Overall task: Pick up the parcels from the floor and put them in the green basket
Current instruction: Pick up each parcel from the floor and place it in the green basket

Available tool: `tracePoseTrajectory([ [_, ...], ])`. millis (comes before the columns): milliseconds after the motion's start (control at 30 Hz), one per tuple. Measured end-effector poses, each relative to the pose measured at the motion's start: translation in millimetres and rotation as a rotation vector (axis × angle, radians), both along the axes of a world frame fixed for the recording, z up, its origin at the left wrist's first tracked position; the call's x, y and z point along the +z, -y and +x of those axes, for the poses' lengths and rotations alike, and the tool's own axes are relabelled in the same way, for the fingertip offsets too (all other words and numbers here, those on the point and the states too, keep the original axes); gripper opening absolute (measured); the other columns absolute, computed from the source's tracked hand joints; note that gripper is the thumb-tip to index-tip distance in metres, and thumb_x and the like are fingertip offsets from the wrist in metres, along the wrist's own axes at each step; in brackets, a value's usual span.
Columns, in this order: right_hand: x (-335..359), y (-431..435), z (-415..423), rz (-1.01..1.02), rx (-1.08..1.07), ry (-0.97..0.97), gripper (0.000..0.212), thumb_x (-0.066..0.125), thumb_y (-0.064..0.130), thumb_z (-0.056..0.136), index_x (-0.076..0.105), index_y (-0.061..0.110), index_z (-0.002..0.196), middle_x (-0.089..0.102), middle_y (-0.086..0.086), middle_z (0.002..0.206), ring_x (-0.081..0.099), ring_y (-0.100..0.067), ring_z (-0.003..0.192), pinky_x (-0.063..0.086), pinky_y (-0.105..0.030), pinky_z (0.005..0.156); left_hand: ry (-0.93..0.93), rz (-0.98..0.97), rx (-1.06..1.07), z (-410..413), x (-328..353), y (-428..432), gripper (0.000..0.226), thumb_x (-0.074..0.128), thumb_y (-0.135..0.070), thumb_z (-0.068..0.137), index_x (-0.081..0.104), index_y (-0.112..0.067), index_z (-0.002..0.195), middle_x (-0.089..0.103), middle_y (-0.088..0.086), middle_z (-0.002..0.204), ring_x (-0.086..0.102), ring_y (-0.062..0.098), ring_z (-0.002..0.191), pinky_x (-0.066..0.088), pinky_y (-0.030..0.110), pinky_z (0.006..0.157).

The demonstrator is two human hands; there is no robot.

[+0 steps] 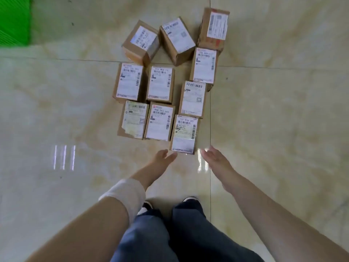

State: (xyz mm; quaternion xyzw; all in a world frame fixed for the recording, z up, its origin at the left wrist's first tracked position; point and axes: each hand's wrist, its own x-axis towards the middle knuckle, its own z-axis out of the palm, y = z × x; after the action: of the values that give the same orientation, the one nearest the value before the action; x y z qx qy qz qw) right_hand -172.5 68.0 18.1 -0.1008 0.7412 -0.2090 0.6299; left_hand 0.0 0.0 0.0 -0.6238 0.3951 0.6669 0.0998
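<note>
Seemingly at the very start: reaching with left hand (164, 157) and right hand (215, 157), fingers (171, 157) straight and holding nothing, to both sides of the nearest parcel (184, 134), with nine other parcels (160, 84) on the floor (273, 110) beyond it, green basket (14, 21) far beyond it to the left.

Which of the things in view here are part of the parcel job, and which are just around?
Part of the job: ten labelled parcels, green basket, left hand and right hand, both open by the nearest parcel.
Just there: tiled floor, shoes, jeans, white sleeve.
</note>
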Motion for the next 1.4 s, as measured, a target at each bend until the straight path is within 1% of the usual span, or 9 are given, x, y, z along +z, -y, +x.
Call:
tracePoseTrajectory([
  [233, -83.6, 20.8, -3.2, -0.080, 0.079, 0.028, 0.083, 0.046, 0.058, 0.086, 0.007, 0.022, 0.151, 0.026, 0.009, 0.153, 0.025, -0.015, 0.142, 0.021, -0.024, 0.102, -0.049, -0.064, 0.106, -22.8, -76.3, 14.2, 0.055, 0.044, -0.051, 0.089, 0.048, -0.016, 0.131, 0.055, 0.002, 0.129, 0.047, 0.023, 0.123, 0.034, 0.041, 0.110],
  [300, -100.5, 21.7, 0.6, -0.128, 0.069, 0.050, 0.089, 0.045, 0.070, 0.078, 0.011, 0.029, 0.149, 0.031, 0.014, 0.151, 0.030, -0.012, 0.139, 0.026, -0.028, 0.108, -0.021, -0.083, 0.138, -24.2, -89.9, 11.2, 0.069, 0.045, -0.064, 0.080, 0.048, -0.016, 0.130, 0.054, 0.001, 0.129, 0.048, 0.024, 0.123, 0.035, 0.042, 0.108],
  [433, -113.8, 22.6, 10.7, -0.207, -0.001, 0.069, 0.047, 0.038, 0.047, 0.094, 0.027, 0.039, 0.139, 0.048, 0.028, 0.128, 0.049, 0.010, 0.112, 0.039, -0.001, 0.076, -0.017, -0.114, 0.157, -23.3, -111.4, 3.4, 0.106, 0.038, -0.086, 0.050, 0.044, -0.022, 0.135, 0.044, -0.001, 0.140, 0.042, 0.021, 0.129, 0.031, 0.048, 0.111],
  [500, -114.1, 26.2, 15.9, -0.213, -0.031, 0.082, 0.031, 0.037, 0.042, 0.096, 0.028, 0.047, 0.126, 0.047, 0.037, 0.109, 0.046, 0.021, 0.093, 0.039, 0.006, 0.059, -0.030, -0.123, 0.165, -23.0, -112.9, 2.5, 0.101, 0.038, -0.083, 0.054, 0.044, -0.022, 0.135, 0.043, -0.002, 0.140, 0.041, 0.019, 0.129, 0.029, 0.047, 0.112],
  [633, -127.4, 28.1, 21.3, -0.263, -0.122, 0.063, 0.051, 0.037, 0.044, 0.095, 0.022, 0.038, 0.143, 0.050, 0.021, 0.130, 0.053, 0.002, 0.109, 0.041, -0.008, 0.073, -0.036, -0.158, 0.186, -20.8, -120.7, -0.8, 0.067, 0.040, -0.061, 0.085, 0.039, -0.017, 0.136, 0.042, 0.000, 0.138, 0.043, 0.019, 0.126, 0.029, 0.037, 0.109],
  [900, -123.0, 21.4, 23.4, -0.281, -0.178, 0.057, 0.045, 0.042, 0.038, 0.095, 0.031, 0.029, 0.138, 0.053, 0.011, 0.131, 0.057, 0.004, 0.100, 0.046, -0.011, 0.068, -0.033, -0.186, 0.113, -22.9, -127.7, -8.9, 0.062, 0.032, -0.057, 0.090, 0.043, -0.014, 0.132, 0.044, 0.003, 0.131, 0.039, 0.021, 0.126, 0.028, 0.045, 0.112],
  [1133, -35.2, 13.9, 33.7, -0.260, -0.147, -0.070, 0.007, 0.043, 0.037, 0.095, 0.044, 0.044, 0.095, 0.058, 0.010, 0.117, 0.058, -0.013, 0.111, 0.045, -0.024, 0.092, -0.131, -0.069, 0.193, -14.2, -38.1, -18.1, 0.077, 0.039, -0.075, 0.063, 0.044, -0.019, 0.116, 0.056, 0.002, 0.119, 0.051, 0.021, 0.117, 0.034, 0.045, 0.109],
  [1267, 70.5, 15.8, 51.3, -0.261, -0.129, -0.085, 0.007, 0.044, 0.036, 0.095, 0.044, 0.040, 0.089, 0.059, 0.006, 0.114, 0.059, -0.005, 0.097, 0.045, -0.001, 0.065, -0.165, -0.056, 0.239, 5.1, 63.5, -16.4, 0.077, 0.046, -0.071, 0.063, 0.039, -0.017, 0.118, 0.055, 0.003, 0.121, 0.050, 0.019, 0.120, 0.034, 0.040, 0.110],
  [1400, 183.9, 19.8, 71.0, -0.268, -0.064, -0.083, 0.014, 0.046, 0.034, 0.094, 0.037, 0.034, 0.105, 0.053, 0.014, 0.103, 0.053, 0.008, 0.086, 0.041, 0.004, 0.056, -0.235, -0.111, 0.346, 25.7, 183.6, -17.4, 0.043, 0.041, -0.026, 0.096, 0.030, -0.010, 0.134, 0.055, 0.004, 0.112, 0.057, 0.011, 0.098, 0.047, 0.022, 0.090],
])
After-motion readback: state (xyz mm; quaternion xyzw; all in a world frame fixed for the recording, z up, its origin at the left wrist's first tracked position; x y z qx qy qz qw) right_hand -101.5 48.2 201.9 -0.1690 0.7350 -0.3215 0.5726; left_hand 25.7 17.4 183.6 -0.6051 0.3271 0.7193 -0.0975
